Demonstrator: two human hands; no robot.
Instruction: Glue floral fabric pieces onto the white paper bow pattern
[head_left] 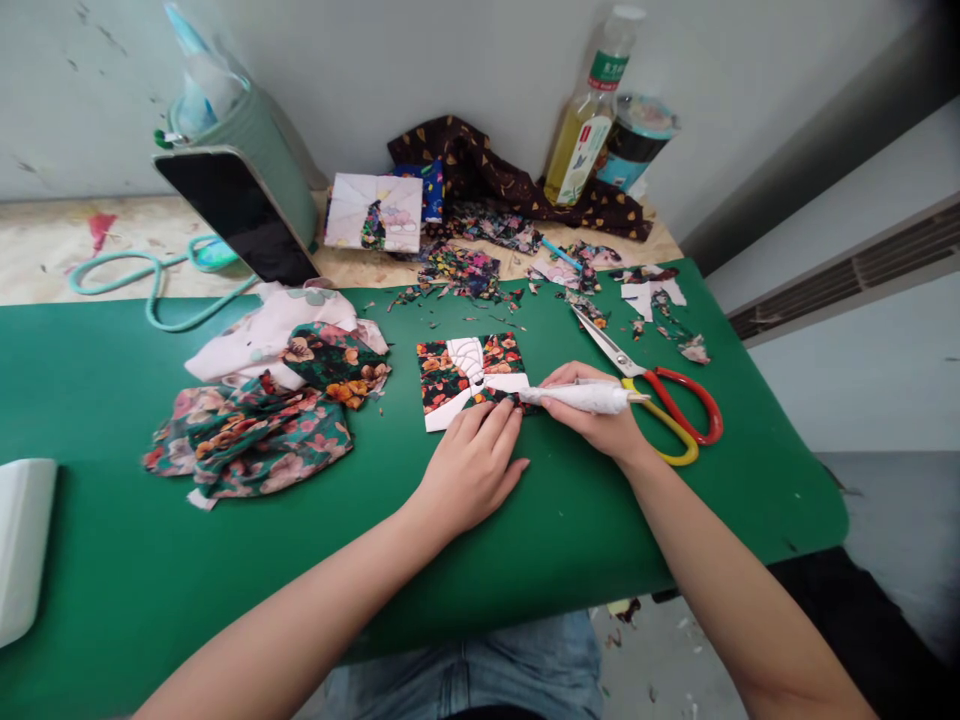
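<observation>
A small square panel [435, 385] with dark floral fabric and white patches lies on the green mat. My left hand [474, 462] rests on its lower edge, fingers stretched out and lying flat. My right hand [592, 425] is closed around a white tapered tube [585, 397], whose exact kind I cannot make out. The tube lies nearly level, with its left end at the panel's right edge, close to my left fingertips. Just beyond my right hand are scissors [679, 400] with one red and one yellow handle, their blades pointing up and left.
Crumpled floral cloth [274, 440] lies at left, near a leaning phone [232, 215] and a green holder [281, 150]. Fabric scraps [465, 270] litter the back, before a finished-looking panel [375, 205], brown cloth [487, 165] and an oil bottle [581, 140]. A white box [22, 550] sits left.
</observation>
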